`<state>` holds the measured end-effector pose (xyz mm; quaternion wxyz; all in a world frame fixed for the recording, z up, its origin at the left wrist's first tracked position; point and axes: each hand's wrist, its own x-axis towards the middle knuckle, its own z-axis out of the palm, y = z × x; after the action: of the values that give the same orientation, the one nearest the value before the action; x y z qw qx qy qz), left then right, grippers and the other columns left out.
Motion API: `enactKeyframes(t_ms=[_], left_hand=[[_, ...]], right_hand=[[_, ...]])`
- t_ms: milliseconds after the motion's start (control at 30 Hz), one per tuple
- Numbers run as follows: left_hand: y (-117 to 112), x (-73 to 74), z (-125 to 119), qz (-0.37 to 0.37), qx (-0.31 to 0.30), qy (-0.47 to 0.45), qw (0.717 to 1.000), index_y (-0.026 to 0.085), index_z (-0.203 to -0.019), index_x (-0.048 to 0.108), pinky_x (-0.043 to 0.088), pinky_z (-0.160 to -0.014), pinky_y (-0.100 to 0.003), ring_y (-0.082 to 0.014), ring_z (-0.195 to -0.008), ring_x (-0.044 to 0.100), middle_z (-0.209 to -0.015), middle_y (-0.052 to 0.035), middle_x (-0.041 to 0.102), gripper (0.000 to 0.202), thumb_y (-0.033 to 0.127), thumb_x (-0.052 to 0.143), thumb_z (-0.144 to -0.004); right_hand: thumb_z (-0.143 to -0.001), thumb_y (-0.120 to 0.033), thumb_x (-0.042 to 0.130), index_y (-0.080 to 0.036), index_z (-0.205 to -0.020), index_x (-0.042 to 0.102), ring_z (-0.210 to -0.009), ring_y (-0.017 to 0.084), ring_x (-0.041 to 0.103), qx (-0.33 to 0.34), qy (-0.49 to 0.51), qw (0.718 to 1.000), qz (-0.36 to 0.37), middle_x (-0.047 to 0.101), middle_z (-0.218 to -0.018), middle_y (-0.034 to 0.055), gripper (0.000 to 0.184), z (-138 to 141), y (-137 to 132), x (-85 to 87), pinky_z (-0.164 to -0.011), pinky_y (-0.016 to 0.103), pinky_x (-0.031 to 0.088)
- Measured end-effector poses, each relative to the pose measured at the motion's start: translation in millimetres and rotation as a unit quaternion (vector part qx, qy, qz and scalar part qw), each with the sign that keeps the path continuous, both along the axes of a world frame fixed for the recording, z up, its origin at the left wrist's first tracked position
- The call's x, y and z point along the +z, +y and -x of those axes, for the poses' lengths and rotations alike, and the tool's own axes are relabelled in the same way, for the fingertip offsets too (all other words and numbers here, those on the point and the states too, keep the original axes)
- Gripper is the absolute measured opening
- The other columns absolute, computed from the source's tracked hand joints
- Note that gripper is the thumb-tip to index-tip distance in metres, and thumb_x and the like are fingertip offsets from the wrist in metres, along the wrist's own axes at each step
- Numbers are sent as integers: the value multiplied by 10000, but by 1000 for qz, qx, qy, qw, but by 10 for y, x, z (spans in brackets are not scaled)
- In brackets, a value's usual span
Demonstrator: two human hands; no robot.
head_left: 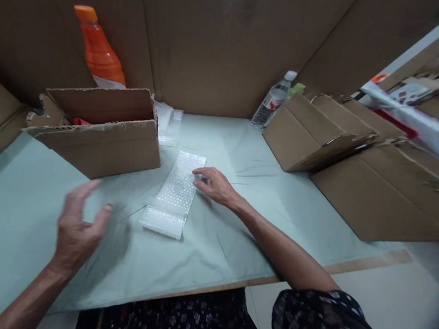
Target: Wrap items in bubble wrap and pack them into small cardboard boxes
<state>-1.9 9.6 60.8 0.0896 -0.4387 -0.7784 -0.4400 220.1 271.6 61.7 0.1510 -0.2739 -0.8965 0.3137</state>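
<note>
A strip of clear bubble wrap [178,191] lies on the pale green tablecloth [204,245], its near end folded over. My right hand [213,184] is at the strip's right edge, fingers apart and curved, the fingertips at or just above the plastic; whether they touch I cannot tell. Left of the strip, my left hand [81,224] hangs over the cloth, slightly blurred, with thumb and fingers spread and nothing between them. In front of that hand stands an open cardboard box [105,149] with something red inside, mostly hidden by its wall.
Behind the box stands an orange bottle [102,54]. More bubble wrap [171,129] lies by the box's right side. A clear bottle [273,100] stands at the back, beside several cardboard boxes [390,189] on the right. Tall cardboard panels [222,47] wall the table's back.
</note>
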Motion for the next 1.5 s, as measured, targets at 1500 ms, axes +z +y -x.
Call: enactKeyframes(t_ms=[1500], left_hand=[[-175,110,-1009,200,-317,-126,919,242,-933,675,572,-725,-296,-156,-737,691,-876,-5,753,193,183,496,-892]], right_hand=[[-931,-256,614,-233,-1216,703,-1257,252,620,73,39,996,-29,690,-1336,89,299,-237,-143,-65,-1016,471,515]])
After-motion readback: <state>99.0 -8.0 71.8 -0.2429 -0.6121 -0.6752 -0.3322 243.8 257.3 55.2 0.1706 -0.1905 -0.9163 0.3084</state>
